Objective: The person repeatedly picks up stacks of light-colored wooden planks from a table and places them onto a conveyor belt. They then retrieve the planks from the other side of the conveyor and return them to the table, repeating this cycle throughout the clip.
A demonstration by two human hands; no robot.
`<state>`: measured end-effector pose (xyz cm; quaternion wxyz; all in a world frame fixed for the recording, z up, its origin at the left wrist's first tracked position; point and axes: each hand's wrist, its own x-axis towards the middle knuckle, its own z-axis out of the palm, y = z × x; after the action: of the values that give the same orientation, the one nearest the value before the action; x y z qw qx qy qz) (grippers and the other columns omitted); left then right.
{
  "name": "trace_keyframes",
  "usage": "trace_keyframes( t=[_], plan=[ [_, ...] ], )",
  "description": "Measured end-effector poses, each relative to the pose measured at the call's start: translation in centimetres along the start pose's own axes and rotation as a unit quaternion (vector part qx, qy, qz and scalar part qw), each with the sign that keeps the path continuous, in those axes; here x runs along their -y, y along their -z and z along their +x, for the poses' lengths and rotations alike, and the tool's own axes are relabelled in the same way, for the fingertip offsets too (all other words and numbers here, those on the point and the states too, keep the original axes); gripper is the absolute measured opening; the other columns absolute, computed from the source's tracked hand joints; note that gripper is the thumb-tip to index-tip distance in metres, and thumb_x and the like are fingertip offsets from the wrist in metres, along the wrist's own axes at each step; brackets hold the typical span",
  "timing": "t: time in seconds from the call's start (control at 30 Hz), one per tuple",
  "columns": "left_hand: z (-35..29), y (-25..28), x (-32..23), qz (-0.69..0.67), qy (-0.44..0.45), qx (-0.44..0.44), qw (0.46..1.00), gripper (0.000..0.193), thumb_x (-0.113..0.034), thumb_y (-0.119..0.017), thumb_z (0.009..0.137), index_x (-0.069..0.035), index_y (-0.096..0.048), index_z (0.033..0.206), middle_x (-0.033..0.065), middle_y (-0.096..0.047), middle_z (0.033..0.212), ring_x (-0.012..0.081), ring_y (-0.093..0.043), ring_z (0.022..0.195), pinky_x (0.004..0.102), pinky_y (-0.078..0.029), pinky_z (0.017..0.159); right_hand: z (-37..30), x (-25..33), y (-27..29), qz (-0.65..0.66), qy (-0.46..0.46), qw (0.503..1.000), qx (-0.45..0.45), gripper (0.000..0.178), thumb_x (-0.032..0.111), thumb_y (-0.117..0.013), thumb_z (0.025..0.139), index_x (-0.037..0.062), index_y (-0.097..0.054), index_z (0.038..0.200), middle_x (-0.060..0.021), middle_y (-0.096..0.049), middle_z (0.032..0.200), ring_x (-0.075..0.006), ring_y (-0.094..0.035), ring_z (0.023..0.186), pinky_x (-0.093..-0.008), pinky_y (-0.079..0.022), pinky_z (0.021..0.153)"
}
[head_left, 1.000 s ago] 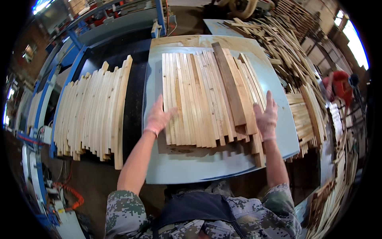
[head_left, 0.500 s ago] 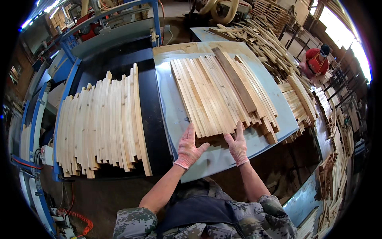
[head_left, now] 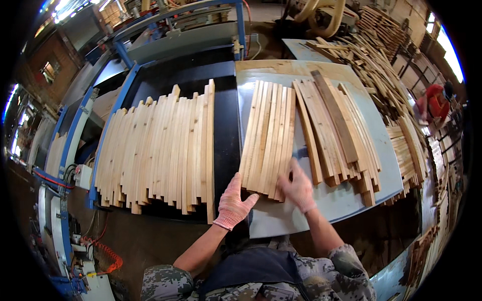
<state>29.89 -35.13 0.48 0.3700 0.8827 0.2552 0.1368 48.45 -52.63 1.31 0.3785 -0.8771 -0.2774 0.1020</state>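
Slats (head_left: 268, 138) now split off from the main pile (head_left: 339, 133); half a second ago we had one fanned stack with both gloved hands at its near edge. Left hand (head_left: 232, 203) flat, fingers spread, against the near ends of the separated bundle; right hand (head_left: 297, 189) open on its near right corner, pinching nothing. Bundle: pale narrow strips, side by side, lying on the grey-blue table (head_left: 351, 200) just beside the black machine bed (head_left: 226, 125). More strips (head_left: 160, 150) laid across that bed. Workshop cluttered, offcuts (head_left: 391, 75) heaped at right.
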Motion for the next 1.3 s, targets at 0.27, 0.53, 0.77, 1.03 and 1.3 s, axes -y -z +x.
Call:
trace_keyframes(
  t=[0.27, 0.53, 0.77, 1.03, 1.3],
  plan=[
    [-0.8, 6.4, -3.5, 0.115, 0.088, 0.121, 0.982, 0.087, -0.049, -0.083, 0.089, 0.007, -0.055, 0.150, 0.0246, -0.073, 0.131, 0.0398, -0.071, 0.120, 0.0429, -0.056, 0.104, 10.5, 5.1, -2.6, -0.019, -0.080, 0.989, 0.123, 0.072, 0.056, -0.072, 0.093, 0.0022, -0.063, 0.140, -0.0258, -0.076, 0.123, -0.0417, -0.071, 0.122, -0.0477, -0.055, 0.106],
    [-4.9, 13.7, -0.9, -0.301, 0.272, 0.158, 0.900, 0.055, -0.029, -0.079, 0.103, 0.008, -0.066, 0.142, 0.0101, -0.080, 0.109, 0.0148, -0.073, 0.092, 0.0302, -0.059, 0.086, 11.6, 8.3, -4.2, -0.022, -0.083, 0.965, 0.247, 0.093, 0.061, -0.077, 0.086, 0.0009, -0.051, 0.153, -0.0227, -0.075, 0.127, -0.0387, -0.072, 0.120, -0.0454, -0.055, 0.106],
    [-5.4, 12.2, 4.6, -0.382, 0.235, 0.165, 0.878, 0.054, -0.021, -0.072, 0.107, 0.007, -0.057, 0.151, 0.0177, -0.077, 0.121, 0.0193, -0.074, 0.107, 0.0331, -0.062, 0.094, 12.9, 9.9, -6.0, -0.070, -0.102, 0.979, 0.161, 0.112, 0.060, -0.083, 0.080, 0.0017, -0.037, 0.164, -0.0234, -0.062, 0.149, -0.0365, -0.063, 0.137, -0.0458, -0.054, 0.110],
    [-6.7, 15.2, 8.6, -0.411, 0.202, 0.216, 0.862, 0.059, -0.027, -0.071, 0.107, 0.008, -0.055, 0.152, 0.0168, -0.077, 0.122, 0.0207, -0.074, 0.107, 0.0341, -0.060, 0.096, 14.3, 13.2, -7.5, -0.110, -0.147, 0.976, 0.115, 0.117, 0.050, -0.086, 0.078, 0.0045, -0.026, 0.168, -0.0248, -0.059, 0.150, -0.0392, -0.063, 0.137, -0.0486, -0.053, 0.112],
    [-7.4, 18.7, 11.4, -0.433, 0.173, 0.221, 0.857, 0.056, -0.028, -0.072, 0.107, 0.007, -0.060, 0.149, 0.0187, -0.078, 0.120, 0.0224, -0.077, 0.105, 0.0342, -0.061, 0.096, 14.7, 15.0, -8.3, -0.180, -0.180, 0.960, 0.114, 0.110, 0.036, -0.077, 0.082, 0.0024, -0.021, 0.170, -0.0257, -0.075, 0.123, -0.0429, -0.072, 0.120, -0.0504, -0.055, 0.108]
  ],
)
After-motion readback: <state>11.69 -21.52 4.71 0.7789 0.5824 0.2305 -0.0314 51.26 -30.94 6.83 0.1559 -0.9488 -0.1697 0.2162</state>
